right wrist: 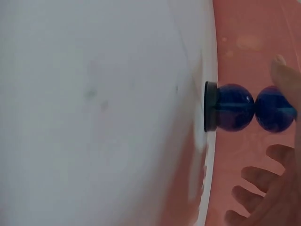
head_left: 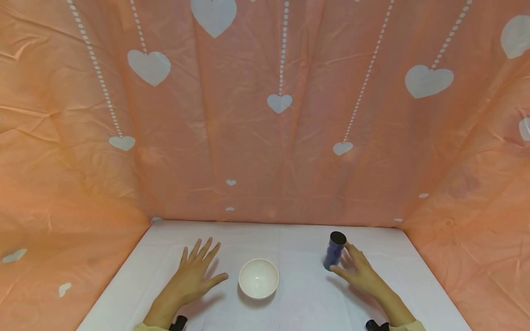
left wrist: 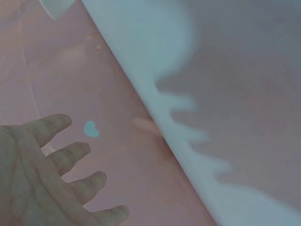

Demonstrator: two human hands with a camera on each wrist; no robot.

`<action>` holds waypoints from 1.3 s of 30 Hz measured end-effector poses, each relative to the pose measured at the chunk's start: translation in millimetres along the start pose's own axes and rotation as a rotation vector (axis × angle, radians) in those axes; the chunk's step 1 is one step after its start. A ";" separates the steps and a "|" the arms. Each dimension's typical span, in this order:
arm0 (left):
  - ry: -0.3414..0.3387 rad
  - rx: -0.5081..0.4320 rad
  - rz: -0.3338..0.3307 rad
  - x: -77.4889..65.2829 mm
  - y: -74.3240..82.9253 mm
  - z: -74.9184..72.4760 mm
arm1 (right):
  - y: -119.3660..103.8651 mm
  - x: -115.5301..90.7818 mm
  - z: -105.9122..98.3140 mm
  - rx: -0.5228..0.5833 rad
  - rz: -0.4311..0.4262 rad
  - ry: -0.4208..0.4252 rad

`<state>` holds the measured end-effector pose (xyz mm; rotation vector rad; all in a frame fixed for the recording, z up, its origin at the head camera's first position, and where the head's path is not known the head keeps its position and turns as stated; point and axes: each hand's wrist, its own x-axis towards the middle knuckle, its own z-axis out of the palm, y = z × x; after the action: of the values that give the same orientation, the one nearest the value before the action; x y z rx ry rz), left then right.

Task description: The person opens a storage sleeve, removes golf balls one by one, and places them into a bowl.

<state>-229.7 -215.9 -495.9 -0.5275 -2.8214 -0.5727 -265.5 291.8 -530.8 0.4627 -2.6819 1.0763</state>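
Note:
A blue, bulbous container with a black top (head_left: pixel 333 252) is upright at the right of the white table. In the right wrist view, rounded blue bulbs (right wrist: pixel 235 107) rise from a black disc-shaped end. My right hand (head_left: pixel 359 272) is around its right side, thumb in front and fingers spread apart; whether they touch it I cannot tell. Left of the middle, my left hand (head_left: pixel 191 276) hovers over the table with straight, splayed fingers, holding nothing. A white bowl (head_left: pixel 258 279) stands between the hands, closer to the left one, its inside bare.
The white tabletop (head_left: pixel 298 257) is bounded at the back and both sides by orange-pink cloth (head_left: pixel 248 151) printed with pale hearts. Black wrist straps (head_left: pixel 179 323) show at the lower edge. Hand shadows fall across the table.

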 end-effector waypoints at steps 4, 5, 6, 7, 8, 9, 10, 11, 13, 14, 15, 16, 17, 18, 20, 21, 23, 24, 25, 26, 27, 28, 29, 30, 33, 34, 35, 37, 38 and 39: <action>-0.025 -0.013 0.002 4.5 3.7 1.5 | -1.4 3.1 3.6 0.015 0.017 -0.011; -0.032 -0.018 0.000 5.8 4.8 1.8 | -2.0 4.0 4.5 0.022 0.019 -0.010; -0.040 -0.024 0.000 7.0 5.7 2.3 | -2.8 4.6 5.3 0.028 0.023 -0.006; -0.043 -0.029 0.000 8.0 6.6 2.7 | -3.3 5.3 6.2 0.034 0.028 -0.003; -0.047 -0.031 0.002 9.1 7.4 3.3 | -3.9 5.7 6.8 0.036 0.037 -0.001; -0.049 -0.030 0.004 10.1 8.3 4.0 | -4.4 6.1 7.4 0.038 0.049 0.000; -0.053 -0.026 0.006 11.5 9.2 4.6 | -4.8 6.4 7.9 0.039 0.068 0.002; -0.054 -0.025 0.009 12.5 10.0 5.2 | -5.4 6.5 8.3 0.042 0.088 0.002; -0.055 -0.023 0.014 14.5 11.7 6.3 | -7.4 6.5 8.5 0.044 0.131 -0.009; -0.056 -0.018 0.017 15.3 12.3 7.0 | -8.0 6.7 8.7 0.046 0.148 -0.013; -0.055 -0.015 0.019 16.2 12.7 7.8 | -8.5 7.2 9.0 0.053 0.158 -0.014; -0.056 -0.017 0.020 16.9 13.3 8.1 | -9.0 7.8 9.3 0.062 0.166 -0.014; -0.057 -0.018 0.021 17.8 13.8 8.7 | -9.7 8.3 9.5 0.073 0.167 -0.014; -0.059 -0.020 0.020 18.7 14.5 9.2 | -10.1 8.8 9.7 0.082 0.167 -0.013; -0.065 -0.024 0.020 20.2 15.4 10.2 | -9.8 10.2 10.9 0.104 0.156 -0.003; -0.071 -0.029 0.018 21.0 16.0 10.5 | -9.4 10.9 11.5 0.117 0.152 -0.002; -0.084 -0.037 0.015 22.5 17.5 10.9 | -9.2 12.4 13.0 0.147 0.144 -0.001; -0.089 -0.041 0.014 23.1 18.0 11.0 | -9.5 13.3 13.8 0.162 0.143 0.003; -0.094 -0.039 0.014 24.0 19.0 11.4 | -9.4 14.0 14.5 0.177 0.143 0.008; -0.098 -0.040 0.014 24.9 20.0 11.6 | -9.5 14.9 15.1 0.192 0.145 0.011; -0.102 -0.043 0.016 25.7 21.1 11.9 | -9.9 15.5 15.6 0.203 0.139 0.013; -0.104 -0.044 0.018 26.4 22.2 11.9 | -11.0 16.3 16.2 0.214 0.139 0.018; -0.106 -0.047 0.021 27.0 23.0 11.9 | -12.2 16.9 16.7 0.218 0.139 0.022; -0.107 -0.048 0.026 27.7 24.2 11.9 | -13.5 17.5 17.1 0.223 0.141 0.025; -0.104 -0.049 0.041 29.8 27.6 12.1 | -16.2 19.1 19.0 0.220 0.132 0.031; -0.102 -0.050 0.045 30.5 28.7 12.2 | -17.2 19.5 19.8 0.219 0.133 0.035; -0.098 -0.050 0.049 31.1 29.6 12.4 | -18.0 19.8 20.5 0.214 0.125 0.037; -0.092 -0.058 0.056 32.1 31.8 12.2 | -20.3 20.2 22.1 0.203 0.109 0.043; -0.089 -0.060 0.059 32.5 32.8 12.2 | -21.9 20.2 22.9 0.197 0.102 0.045; -0.085 -0.062 0.064 33.2 33.6 12.4 | -23.8 20.2 23.6 0.190 0.092 0.048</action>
<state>-248.7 -171.9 -486.7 -0.6663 -2.8614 -0.6421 -277.5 254.8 -526.2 0.3434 -2.5942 1.3579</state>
